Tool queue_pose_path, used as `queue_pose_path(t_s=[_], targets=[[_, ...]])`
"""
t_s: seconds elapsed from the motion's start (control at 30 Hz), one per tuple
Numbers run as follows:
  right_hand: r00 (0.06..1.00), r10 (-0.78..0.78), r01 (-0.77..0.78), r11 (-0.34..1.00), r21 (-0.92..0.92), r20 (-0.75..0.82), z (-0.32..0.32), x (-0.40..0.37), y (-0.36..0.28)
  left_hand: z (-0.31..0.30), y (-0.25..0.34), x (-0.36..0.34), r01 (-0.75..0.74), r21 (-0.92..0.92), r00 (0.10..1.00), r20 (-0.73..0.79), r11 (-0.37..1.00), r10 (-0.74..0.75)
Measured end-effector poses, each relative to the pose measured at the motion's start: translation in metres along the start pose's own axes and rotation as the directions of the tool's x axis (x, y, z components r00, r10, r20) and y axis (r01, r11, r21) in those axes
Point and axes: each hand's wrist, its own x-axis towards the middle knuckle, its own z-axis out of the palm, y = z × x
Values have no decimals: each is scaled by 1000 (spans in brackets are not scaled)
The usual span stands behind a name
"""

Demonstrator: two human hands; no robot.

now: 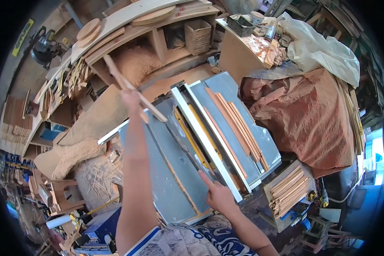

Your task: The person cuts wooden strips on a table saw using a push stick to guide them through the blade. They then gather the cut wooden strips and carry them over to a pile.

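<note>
My left hand, blurred, is raised over the far left part of the table saw and closed around a wooden strip. One end of that strip hangs over the grey saw table. Near the front of the saw, my right hand stretches its index finger forward, the other fingers curled. Its fingertip is right at the near end of a dark slot line in the table top, left of the white rip fence. A long yellow piece lies along the fence's left side.
Several thin wooden strips lie on the table right of the fence. A stack of cut strips sits on a low stand at the right. Beyond it drapes a brown cover. Sawdust is heaped in the bench at the back.
</note>
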Motion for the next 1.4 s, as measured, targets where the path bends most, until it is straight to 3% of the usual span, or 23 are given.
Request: queue_pose_path(t_s=[0.03,0.23,0.3,0.33,0.4,0.47,0.5,0.57,0.63,0.67,0.7,0.73,0.8,0.9,1.0,1.03,1.17,1.2,1.27,1.3,1.33,1.37,1.4], targets=[[998,-60,60,998,30,0,-1,-10,-3,-44,-4,12,-42,-205,999,2,978,43],[976,-104,102,995,-19,-190,31,36,-21,-324,-76,20,-288,-320,949,-219,902,226],[990,16,-17,1000,-8,-142,28,78,-51,-431,-69,-57,4,-481,999,-40,877,-26],[986,43,-46,999,-14,-162,37,93,-58,-475,-63,-103,-22,-496,993,-115,868,-40],[997,64,-66,995,72,40,31,91,-100,-575,-101,-183,0,-428,985,-154,904,-73],[918,-257,99,885,456,300,18,37,-149,-656,-123,-267,-87,-364,953,-302,927,-29],[904,-275,111,890,441,328,38,14,-158,-699,-145,-311,-2,-390,941,-313,921,-131],[792,-610,567,717,406,-29,93,-42,-178,-784,-215,-392,181,-352,871,-376,918,-316],[896,-420,343,859,380,143,119,-91,-196,-839,-204,-469,342,-409,626,-573,846,-530],[875,-472,381,808,448,107,141,-105,-192,-887,-276,-510,417,-138,626,-673,898,-394],[856,-512,407,753,517,71,161,-114,-181,-916,-332,-548,422,-116,536,-768,899,-350],[837,-544,472,771,428,58,174,-122,-170,-931,-341,-568,470,55,507,-834,881,-218],[876,-448,368,860,353,178,183,-137,-154,-950,-339,-572,530,-99,446,-813,842,-376],[806,-584,558,804,207,94,183,-145,-127,-972,-356,-553,566,-46,428,-837,823,-341],[884,-458,431,876,218,90,167,-148,-120,-993,-414,-521,655,-24,402,-835,755,-375],[913,-402,379,899,221,69,160,-150,-121,-988,-389,-506,666,-187,357,-770,722,-529],[920,-386,391,905,169,-65,143,-146,-90,-978,-445,-493,390,-409,206,-834,825,-511],[940,-330,339,931,132,-84,129,-150,-90,-977,-448,-501,608,-330,193,-821,722,-537],[923,-295,332,935,122,-248,116,-137,-56,-960,-428,-515,563,-380,309,-727,734,-614],[883,-281,345,931,115,-377,105,-132,-36,-958,-455,-524,462,-349,483,-672,816,-561],[878,-201,273,956,110,-435,84,-123,-13,-994,-475,-518,384,-818,623,-113,429,-774],[780,-255,305,952,-8,-572,67,-102,26,-927,-368,-508,632,-512,367,-463,582,-807],[756,-141,144,988,-48,-640,37,-100,31,-918,-342,-517,485,-456,631,-408,746,-659]])
